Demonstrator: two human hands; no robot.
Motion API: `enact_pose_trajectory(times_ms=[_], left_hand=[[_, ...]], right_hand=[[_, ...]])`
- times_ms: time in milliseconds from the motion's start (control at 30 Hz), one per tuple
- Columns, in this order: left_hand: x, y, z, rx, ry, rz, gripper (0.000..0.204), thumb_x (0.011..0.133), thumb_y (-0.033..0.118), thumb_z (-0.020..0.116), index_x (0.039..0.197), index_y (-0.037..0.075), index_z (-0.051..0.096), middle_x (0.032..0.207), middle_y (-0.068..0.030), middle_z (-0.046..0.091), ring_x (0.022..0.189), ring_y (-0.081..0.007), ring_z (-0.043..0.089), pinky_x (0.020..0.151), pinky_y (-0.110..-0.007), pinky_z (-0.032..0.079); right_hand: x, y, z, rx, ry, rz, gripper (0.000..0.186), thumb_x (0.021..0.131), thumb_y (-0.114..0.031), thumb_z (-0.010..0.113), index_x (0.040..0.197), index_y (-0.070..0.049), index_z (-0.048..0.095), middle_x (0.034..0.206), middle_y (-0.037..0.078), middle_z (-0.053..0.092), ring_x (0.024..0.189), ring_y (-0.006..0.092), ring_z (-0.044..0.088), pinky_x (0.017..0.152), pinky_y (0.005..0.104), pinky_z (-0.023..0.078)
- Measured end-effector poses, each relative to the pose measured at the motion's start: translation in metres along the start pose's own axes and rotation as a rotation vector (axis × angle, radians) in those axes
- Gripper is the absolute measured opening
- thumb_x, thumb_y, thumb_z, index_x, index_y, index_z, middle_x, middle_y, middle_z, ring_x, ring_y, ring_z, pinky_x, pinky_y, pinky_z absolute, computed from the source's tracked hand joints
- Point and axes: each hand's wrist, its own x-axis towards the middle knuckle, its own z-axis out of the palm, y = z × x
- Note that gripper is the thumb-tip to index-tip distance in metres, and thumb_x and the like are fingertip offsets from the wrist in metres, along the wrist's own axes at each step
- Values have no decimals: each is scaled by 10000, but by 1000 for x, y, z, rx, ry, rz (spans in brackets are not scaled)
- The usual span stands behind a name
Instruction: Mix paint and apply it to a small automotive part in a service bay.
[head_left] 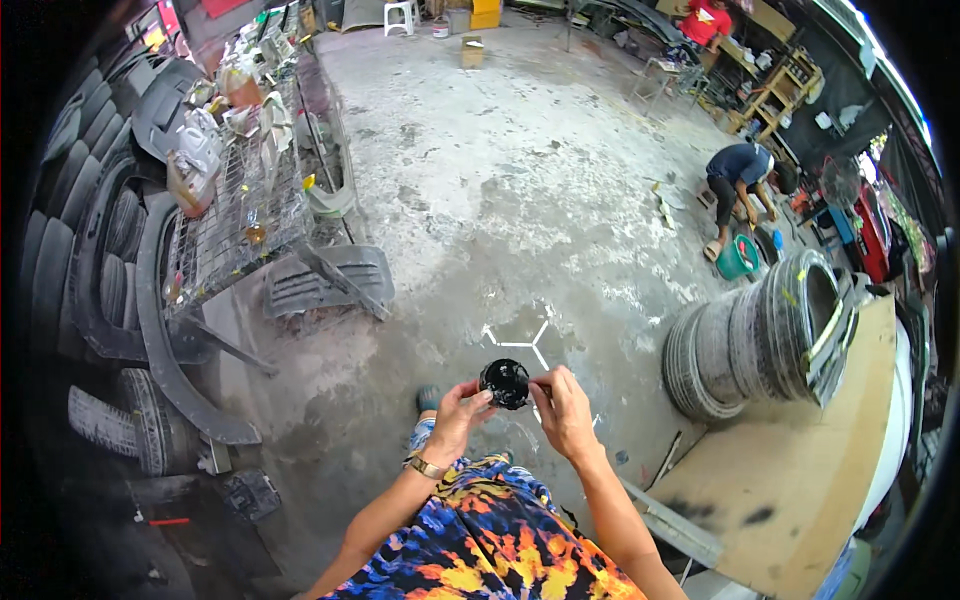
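Both hands pinch a small round black plastic part (505, 383): left hand (457, 412) and right hand (562, 408) closed on opposite sides. Its open face points up toward the camera; no long axis shows.

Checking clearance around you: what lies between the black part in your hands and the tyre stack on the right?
In the head view, only bare concrete floor with white chalk lines separates the black part from the tyre stack.

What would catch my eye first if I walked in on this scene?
Probably the two hands at the lower middle: the left hand and right hand both grip a small round black part above the stained concrete floor. Next, the stack of tyres lying on its side at right, and a person crouching beyond it.
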Motion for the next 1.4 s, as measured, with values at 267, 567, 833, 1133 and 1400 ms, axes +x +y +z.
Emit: enact_pose_trajectory(times_ms=[267,567,833,1133,1400], left_hand=[[155,107,-28,-42,11,36,458,876,141,703,1242,-51,506,1151,-101,602,1073,-191,610,915,-358,546],[301,246,-38,-19,18,-23,478,876,162,711,1244,-51,494,1156,-111,598,1040,-191,627,893,-346,547],[428,316,-18,22,42,0,415,905,166,661,1241,-22,504,1184,-91,598,1086,-183,601,907,-362,527],[583,384,38,-13,87,48,386,904,145,656,1220,-22,510,1184,-97,595,1092,-194,603,924,-388,530],[713,447,57,-111,131,132,339,912,127,643,1208,12,524,1153,-82,625,1089,-192,616,937,-420,523]], right_hand=[[193,-1,33,95,-14,-78,157,831,50,661,949,-12,576,850,139,588,752,295,600,638,367,484],[389,14,87,8,-105,-126,147,824,8,678,941,-23,593,860,143,605,776,332,601,684,398,489],[537,66,111,49,-130,-139,130,839,-49,665,933,-30,578,845,137,577,797,341,588,686,414,478],[724,141,83,120,-258,-230,106,866,-72,639,930,-23,570,859,145,578,823,354,588,694,426,483],[880,186,101,108,-291,-339,109,861,-59,645,929,-20,569,858,150,583,812,367,589,685,431,481]])
